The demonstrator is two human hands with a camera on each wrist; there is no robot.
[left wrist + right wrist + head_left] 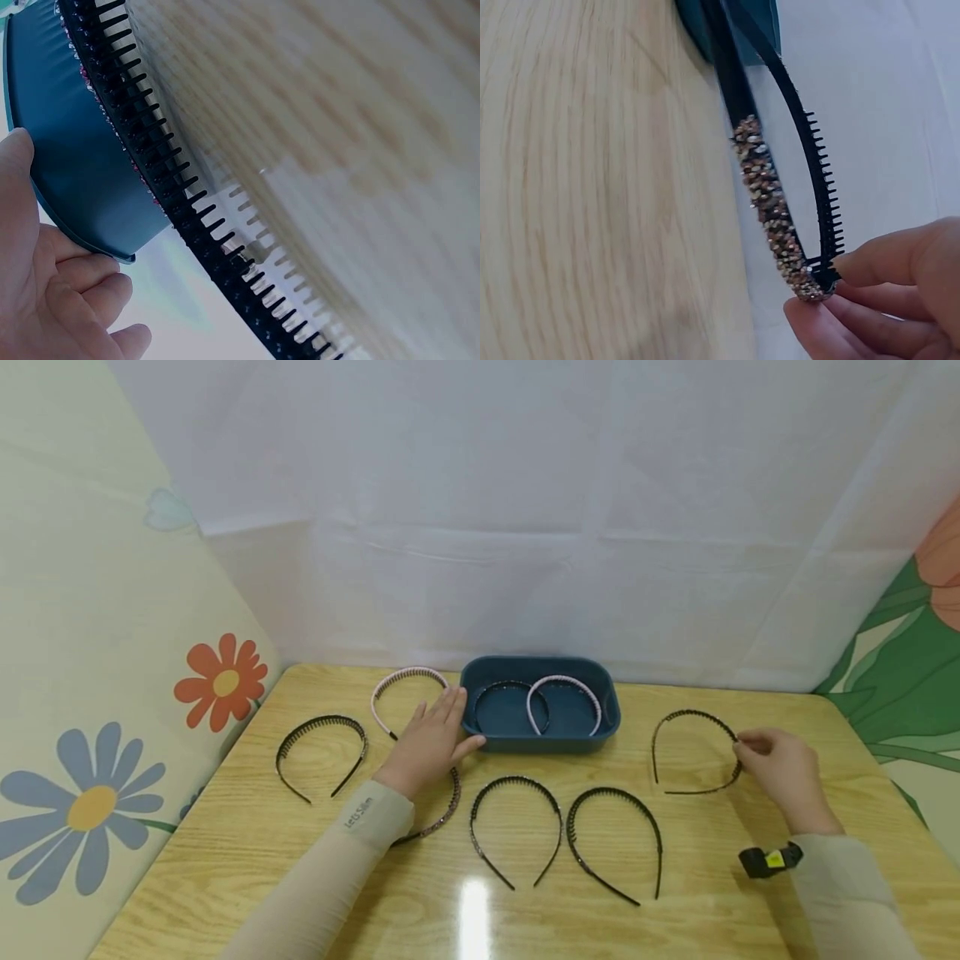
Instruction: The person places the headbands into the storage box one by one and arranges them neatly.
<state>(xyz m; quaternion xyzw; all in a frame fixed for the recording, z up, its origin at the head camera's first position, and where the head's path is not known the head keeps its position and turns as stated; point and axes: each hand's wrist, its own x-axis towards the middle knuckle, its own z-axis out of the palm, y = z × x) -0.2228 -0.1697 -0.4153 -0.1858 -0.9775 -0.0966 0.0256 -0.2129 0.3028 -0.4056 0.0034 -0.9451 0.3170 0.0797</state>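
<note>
1. By the right hand (783, 768), at the right of the head frame, a black plastic toothed headband studded with gold-brown beads (701, 713) is pinched on the right side of its arch; the fingers are closed narrowly on it, with its two ends pointing toward the lower left.
2. Whether its ends are resting on the glossy yellow wood-grain surface (705, 893) cannot be told.
3. The left end of a dark blue rectangular plastic tray (547, 745), just right of the frame's middle, is touched by the left hand (429, 745); its thumb is spread away from the other fingers at the near left corner.
4. Inside the tray, a thin black headband (512, 682) is overlapped by a pale pink wrapped headband (564, 678) on its right.
5. Left of the tray, a pink headband with dark teeth (408, 671) is partly hidden by the left hand.
6. Under the left wrist, a black toothed headband with pinkish glitter (454, 802) is partly covered.
7. Farther left, a black toothed headband with an open lower end (322, 719) is laid on the surface.
8. Below the tray, two more dark headbands, one left (517, 779) and one right (615, 791), are placed side by side.
9. The surface is backed by a white creased cloth (450, 593) across the upper frame.
</note>
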